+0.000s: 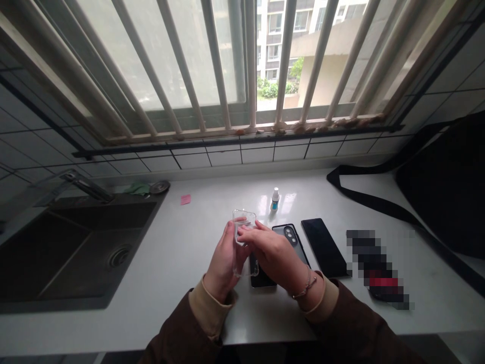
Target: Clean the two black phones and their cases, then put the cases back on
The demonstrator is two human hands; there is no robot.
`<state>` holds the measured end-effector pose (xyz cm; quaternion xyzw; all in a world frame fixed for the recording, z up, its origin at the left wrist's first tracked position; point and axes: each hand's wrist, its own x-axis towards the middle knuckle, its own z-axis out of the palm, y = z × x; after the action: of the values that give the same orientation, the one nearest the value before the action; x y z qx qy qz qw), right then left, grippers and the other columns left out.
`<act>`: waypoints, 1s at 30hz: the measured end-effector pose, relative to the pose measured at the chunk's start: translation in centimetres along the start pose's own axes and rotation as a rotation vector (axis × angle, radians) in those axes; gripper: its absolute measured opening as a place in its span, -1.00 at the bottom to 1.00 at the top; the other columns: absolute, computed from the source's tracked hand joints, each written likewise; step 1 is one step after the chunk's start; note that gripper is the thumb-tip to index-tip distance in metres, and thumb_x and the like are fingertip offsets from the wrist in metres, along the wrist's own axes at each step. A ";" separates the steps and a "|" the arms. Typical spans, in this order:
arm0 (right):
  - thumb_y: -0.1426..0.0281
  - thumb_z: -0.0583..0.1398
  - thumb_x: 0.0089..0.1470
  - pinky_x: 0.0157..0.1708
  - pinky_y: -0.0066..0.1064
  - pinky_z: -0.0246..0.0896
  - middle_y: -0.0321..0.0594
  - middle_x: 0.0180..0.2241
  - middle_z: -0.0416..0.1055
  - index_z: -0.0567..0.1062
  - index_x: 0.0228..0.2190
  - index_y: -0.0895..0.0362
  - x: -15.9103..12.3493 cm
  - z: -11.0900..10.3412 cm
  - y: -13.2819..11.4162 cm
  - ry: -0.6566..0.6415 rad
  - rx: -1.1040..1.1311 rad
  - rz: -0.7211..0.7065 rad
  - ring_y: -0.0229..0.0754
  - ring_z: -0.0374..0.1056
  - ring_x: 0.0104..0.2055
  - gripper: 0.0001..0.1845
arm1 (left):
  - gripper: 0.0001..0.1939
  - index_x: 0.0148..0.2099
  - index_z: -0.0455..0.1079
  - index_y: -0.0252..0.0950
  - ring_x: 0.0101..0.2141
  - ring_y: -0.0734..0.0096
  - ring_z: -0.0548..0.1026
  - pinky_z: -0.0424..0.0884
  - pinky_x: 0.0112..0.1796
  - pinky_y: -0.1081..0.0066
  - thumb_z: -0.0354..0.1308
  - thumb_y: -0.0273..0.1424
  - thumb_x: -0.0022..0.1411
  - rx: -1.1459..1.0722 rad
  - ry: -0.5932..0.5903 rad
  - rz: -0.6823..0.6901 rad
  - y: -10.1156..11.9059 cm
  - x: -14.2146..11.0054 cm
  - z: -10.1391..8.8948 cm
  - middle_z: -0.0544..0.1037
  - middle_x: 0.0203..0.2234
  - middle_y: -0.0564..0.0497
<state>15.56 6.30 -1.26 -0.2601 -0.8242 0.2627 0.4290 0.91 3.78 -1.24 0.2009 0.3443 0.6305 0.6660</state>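
My left hand [223, 253] is closed around a clear phone case [245, 270], held tilted above the counter. My right hand [271, 247] reaches across it, its bent fingertips pressed together against the case's inner face. A pale patch shows under those fingertips; whether it is a thin wipe or a reflection I cannot make out. Beneath the hands lies a dark phone [263, 279], partly covered. A black-rimmed phone case [299, 248] with a camera cutout lies beside my right hand, and a black phone [325, 247] is to its right.
Behind the hands stands a small white bottle [275, 199] with a blue label. A pink sticky note [185, 199] lies on the counter [170, 273]. At left is a dark sink [109, 293] with a faucet [89, 187]. A black bag [447, 187] with its strap and a pixelated object [379, 268] are at right.
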 end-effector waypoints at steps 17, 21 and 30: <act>0.41 0.13 0.46 0.23 -0.05 0.43 -0.07 0.08 0.64 0.53 0.07 0.01 0.3 -1.8 0.8 0.406 -0.104 0.223 0.00 0.59 0.13 -0.75 | -0.52 0.21 0.35 -0.26 -0.09 0.18 0.65 0.58 0.03 0.15 0.20 -0.03 0.47 0.156 -0.035 -0.044 0.4 -0.4 0.5 0.64 -0.08 -0.23; 0.60 0.07 0.42 0.39 0.06 0.28 -0.09 0.22 0.56 0.50 0.04 0.02 -0.1 -0.4 1.1 0.095 -0.306 0.064 -0.02 0.49 0.29 -0.66 | -0.58 0.19 0.37 -0.22 -0.02 0.20 0.62 0.58 -0.01 0.22 0.15 -0.05 0.51 0.161 -0.098 -0.001 0.2 -0.4 0.3 0.61 0.05 -0.20; 0.64 0.08 0.38 0.34 0.11 0.33 -0.01 0.03 0.65 0.49 0.03 0.11 0.0 -0.3 1.5 -0.040 -0.375 0.056 0.07 0.46 0.31 -0.67 | -0.55 0.20 0.36 -0.26 -0.04 0.21 0.64 0.59 -0.04 0.26 0.21 -0.06 0.48 0.130 0.031 0.068 0.1 0.1 0.0 0.64 -0.02 -0.20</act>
<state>16.16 7.41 -2.05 -0.3532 -0.8594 0.1216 0.3490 0.85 3.88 -1.14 0.2455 0.3876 0.6320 0.6246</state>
